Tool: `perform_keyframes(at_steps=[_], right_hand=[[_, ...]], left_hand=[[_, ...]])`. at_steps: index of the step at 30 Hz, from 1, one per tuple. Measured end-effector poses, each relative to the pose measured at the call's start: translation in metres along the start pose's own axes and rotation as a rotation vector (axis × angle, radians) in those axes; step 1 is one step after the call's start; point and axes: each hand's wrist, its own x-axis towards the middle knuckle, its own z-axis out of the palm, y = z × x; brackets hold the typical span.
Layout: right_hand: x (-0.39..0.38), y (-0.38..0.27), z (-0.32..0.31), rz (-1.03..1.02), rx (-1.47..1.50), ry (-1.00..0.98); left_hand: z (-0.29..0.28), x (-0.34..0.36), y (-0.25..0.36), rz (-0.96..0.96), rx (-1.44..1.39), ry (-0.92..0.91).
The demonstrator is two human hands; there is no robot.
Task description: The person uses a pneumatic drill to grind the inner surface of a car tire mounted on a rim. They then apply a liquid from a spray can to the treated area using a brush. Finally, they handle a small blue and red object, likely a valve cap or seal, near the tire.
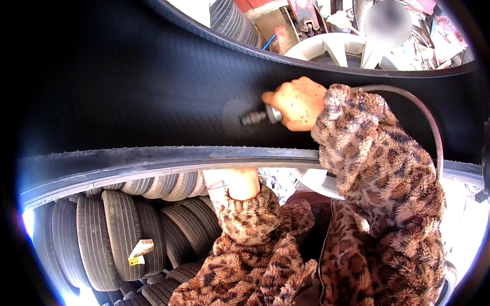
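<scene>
A large black tire (153, 92) fills the upper part of the view, its ribbed inner wall facing me. My right hand (301, 103) reaches inside it, closed around a pneumatic grinder (273, 114) with a silver collar. The tool's dark cylindrical tip (253, 118) is at a dull, greyish buffed patch (235, 111) on the inner liner; whether they touch, I cannot tell. An air hose (427, 104) curves from by my right cuff down along the sleeve. My left hand (243, 183) is below the tire's near rim; only its wrist part shows, the fingers being hidden behind the rim.
Several used tires (92, 239) are stacked at the lower left, one bearing a paper label (140, 250). Beyond the far rim are a silver alloy wheel (334, 48), another tire (232, 25), red metal equipment (304, 15) and scattered clutter.
</scene>
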Motion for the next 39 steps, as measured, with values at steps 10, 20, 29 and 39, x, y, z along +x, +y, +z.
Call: perform_keyframes(at_steps=[10, 20, 29, 39], right_hand=[[-0.006, -0.006, 0.001, -0.072, -0.012, -0.051], [-0.008, 0.002, 0.001, 0.011, 0.008, -0.115], [-0.009, -0.007, 0.0, -0.007, 0.002, -0.121], [0.014, -0.001, -0.005, 0.103, -0.024, 0.078]], left_hand=[[0.015, -0.006, -0.008, 0.123, 0.115, 0.053], [0.043, 0.005, 0.017, -0.244, -0.53, 0.465], [0.011, -0.006, 0.007, -0.102, -0.153, 0.071], [0.012, -0.007, 0.007, -0.015, -0.031, -0.018]])
